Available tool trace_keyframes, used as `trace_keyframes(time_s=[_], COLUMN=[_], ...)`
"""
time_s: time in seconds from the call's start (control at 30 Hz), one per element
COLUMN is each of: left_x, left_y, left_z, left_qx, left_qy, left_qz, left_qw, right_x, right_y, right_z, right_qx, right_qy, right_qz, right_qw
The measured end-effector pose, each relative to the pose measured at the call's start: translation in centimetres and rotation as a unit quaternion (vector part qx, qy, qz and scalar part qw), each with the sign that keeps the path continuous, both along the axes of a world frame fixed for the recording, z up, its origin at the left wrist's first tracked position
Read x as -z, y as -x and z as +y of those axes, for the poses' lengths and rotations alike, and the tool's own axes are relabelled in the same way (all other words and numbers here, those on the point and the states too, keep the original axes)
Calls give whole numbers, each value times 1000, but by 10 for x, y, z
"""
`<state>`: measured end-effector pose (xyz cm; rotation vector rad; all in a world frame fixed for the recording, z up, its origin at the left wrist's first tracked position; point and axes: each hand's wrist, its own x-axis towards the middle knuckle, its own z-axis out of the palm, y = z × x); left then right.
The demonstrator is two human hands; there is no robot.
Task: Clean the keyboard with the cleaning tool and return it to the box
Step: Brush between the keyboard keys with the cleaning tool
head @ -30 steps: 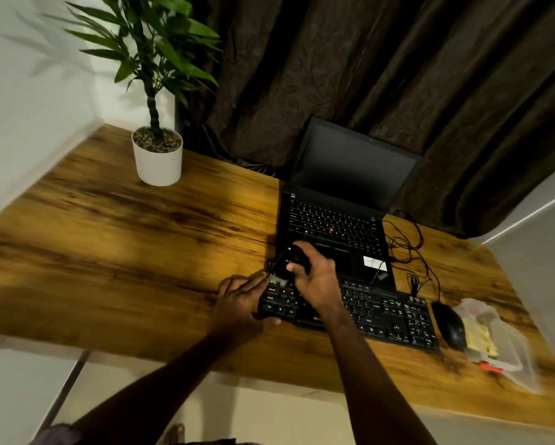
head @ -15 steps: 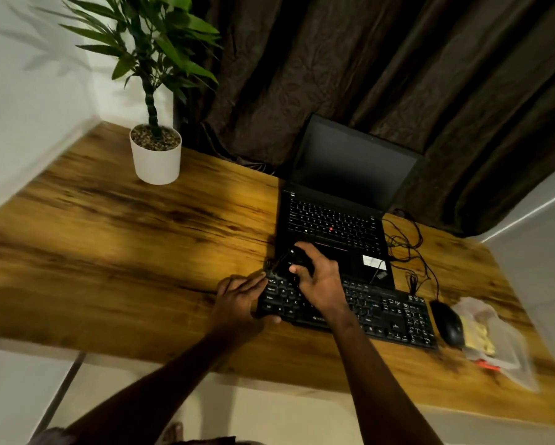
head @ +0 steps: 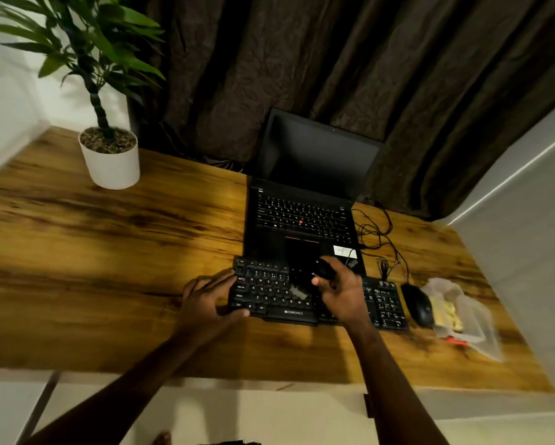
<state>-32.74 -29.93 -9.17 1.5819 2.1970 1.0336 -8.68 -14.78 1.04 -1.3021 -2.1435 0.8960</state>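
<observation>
A black external keyboard [head: 269, 293] lies on the wooden desk in front of an open laptop. My left hand [head: 208, 301] holds the keyboard's left end, thumb at its front edge and fingers along its side. My right hand [head: 343, 292] grips a black cleaning tool [head: 322, 271] over the middle of the keyboard; its pale brush end [head: 297, 292] touches the keys. A clear plastic box [head: 462, 316] with yellow items inside sits at the far right of the desk.
The black laptop [head: 305, 216] stands open just behind the keyboard. A black mouse [head: 419, 305] and tangled cables [head: 378, 239] lie to the right. A potted plant [head: 110, 155] stands at the back left. Dark curtains hang behind the wooden desk [head: 93, 252].
My right hand has moved with the cleaning tool from the keyboard's left end to its middle. My left hand has kept its hold on the left end. The camera has shifted slightly.
</observation>
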Motion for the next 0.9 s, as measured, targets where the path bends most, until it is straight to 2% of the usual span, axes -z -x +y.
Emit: trace_keyframes(time_s=[0.07,0.2,0.37,0.53,0.6,0.7,0.9], left_x=[-6,-13,-16,-17,-11,-4,3], left_y=[-2,-24,-72,-119,-141,-173,-187], left_z=[0,9,33,60,65,60,62], left_qx=[-8,17,112,228,244,211,148], left_qy=[24,35,14,95,76,32,44], left_qz=[-22,11,148,195,205,231,255], left_qw=[999,999,982,949,945,949,954], right_x=[1,0,-3,-4,-6,-6,-10], right_y=[-14,-36,-61,-94,-106,-124,-150], right_z=[9,19,28,43,52,66,99], right_qx=[25,33,37,14,22,33,27], right_qy=[-13,-28,-30,-56,-37,-23,-26], right_qz=[-3,8,14,5,11,11,-13], right_qw=[1000,999,999,998,999,999,999])
